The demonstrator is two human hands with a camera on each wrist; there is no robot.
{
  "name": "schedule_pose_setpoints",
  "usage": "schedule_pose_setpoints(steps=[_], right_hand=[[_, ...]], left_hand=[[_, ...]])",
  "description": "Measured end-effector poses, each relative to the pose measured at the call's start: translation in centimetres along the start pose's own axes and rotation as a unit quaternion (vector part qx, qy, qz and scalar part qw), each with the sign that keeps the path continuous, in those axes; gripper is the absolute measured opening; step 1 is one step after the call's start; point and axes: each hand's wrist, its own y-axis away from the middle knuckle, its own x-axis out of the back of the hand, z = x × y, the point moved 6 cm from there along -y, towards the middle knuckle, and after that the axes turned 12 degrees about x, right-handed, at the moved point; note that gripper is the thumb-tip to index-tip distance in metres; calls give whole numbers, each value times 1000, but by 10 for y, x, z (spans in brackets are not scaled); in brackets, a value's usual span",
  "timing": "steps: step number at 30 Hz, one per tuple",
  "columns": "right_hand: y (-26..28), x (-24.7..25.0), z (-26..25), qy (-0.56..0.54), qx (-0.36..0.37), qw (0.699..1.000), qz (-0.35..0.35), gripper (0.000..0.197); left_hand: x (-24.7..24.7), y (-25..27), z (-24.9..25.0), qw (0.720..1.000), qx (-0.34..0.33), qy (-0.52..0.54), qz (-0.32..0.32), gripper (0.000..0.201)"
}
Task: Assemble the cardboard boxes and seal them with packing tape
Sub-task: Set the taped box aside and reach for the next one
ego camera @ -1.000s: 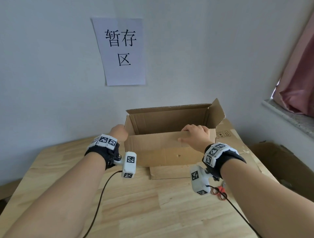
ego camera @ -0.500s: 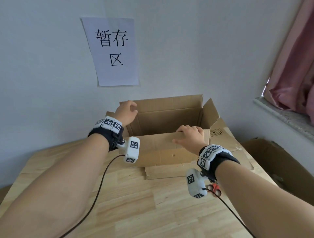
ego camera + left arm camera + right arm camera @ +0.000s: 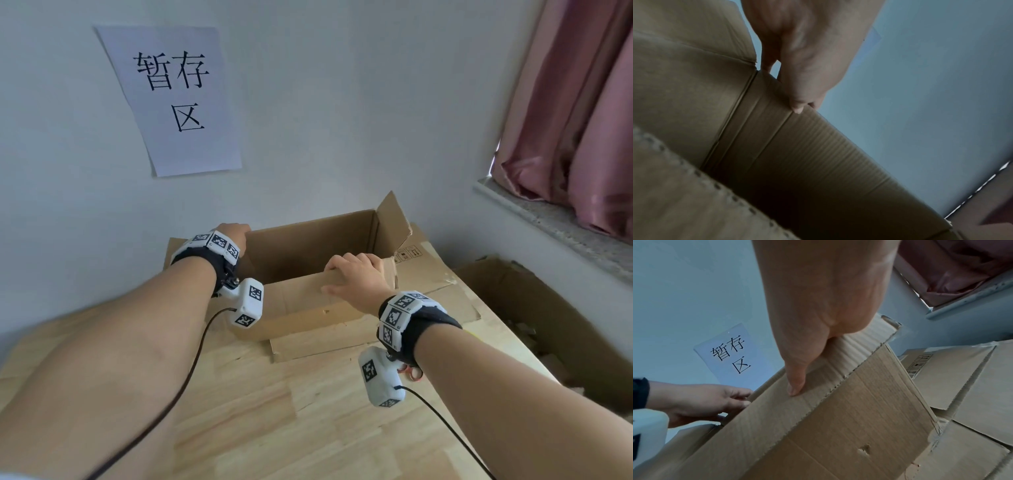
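Since a moment ago, the left hand (image 3: 234, 234) has gone from the near left corner of the cardboard box (image 3: 308, 301) up to its far left corner, and the box has turned a bit.

Under everything is the wooden tabletop (image 3: 274, 411), and the open cardboard box stands on it near the wall. Beside the box on its right, below the tabletop, sits a second big cardboard box (image 3: 534, 308). Flat sheets of cardboard (image 3: 442, 287) lie under the open box and stick out on its right side and in front. Up above the box and to the right hangs a pink curtain (image 3: 582, 120) over a grey window sill (image 3: 548, 219). On the wall above the box is a white paper sign (image 3: 178, 99) with black writing.

The box's right flap (image 3: 394, 222) sticks up. Its near flap stands up too, and the right hand (image 3: 356, 277) grips that flap's top edge, fingers (image 3: 346, 260) curled over it and the thumb (image 3: 795, 382) pressed on the outside. The left hand holds the top edge at the box's far left corner, with its fingers (image 3: 797, 104) bent over the edge. A small bit of something red with loops (image 3: 411, 371) peeks out in front of the box, just under the right wrist.
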Motion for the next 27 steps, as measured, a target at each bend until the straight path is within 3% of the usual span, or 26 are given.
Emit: schedule_pose_setpoints(steps=[5,7,10,13,15,18,21,23,27], right_hand=[[-5,1,1,2,-3,1000,-2,28],[-7,2,1,7,-4,1000,5,28],[-11,3,0,10,-11,1000,4,29],[-17,3,-1,15,-18,1000,1,30],[-21,3,-1,25,-22,999,-6,33],[-25,3,-2,53,-21,998,-33,40],[-24,8,0,39,1,997,-62,41],[-25,20,9,-10,-2,1000,-25,38],[-20,60,30,15,-70,985,158,35]], left_hand=[[4,2,1,998,26,57,-23,46],[8,3,-4,994,21,105,3,51],[8,16,-7,989,-30,136,46,55],[3,42,-4,981,-104,157,49,47],[-3,64,1,975,-147,164,15,48],[-22,92,12,970,-188,142,-64,66],[-37,97,13,971,-199,107,-75,83],[-41,91,7,979,-184,77,-42,88],[-47,85,0,988,-149,46,5,86]])
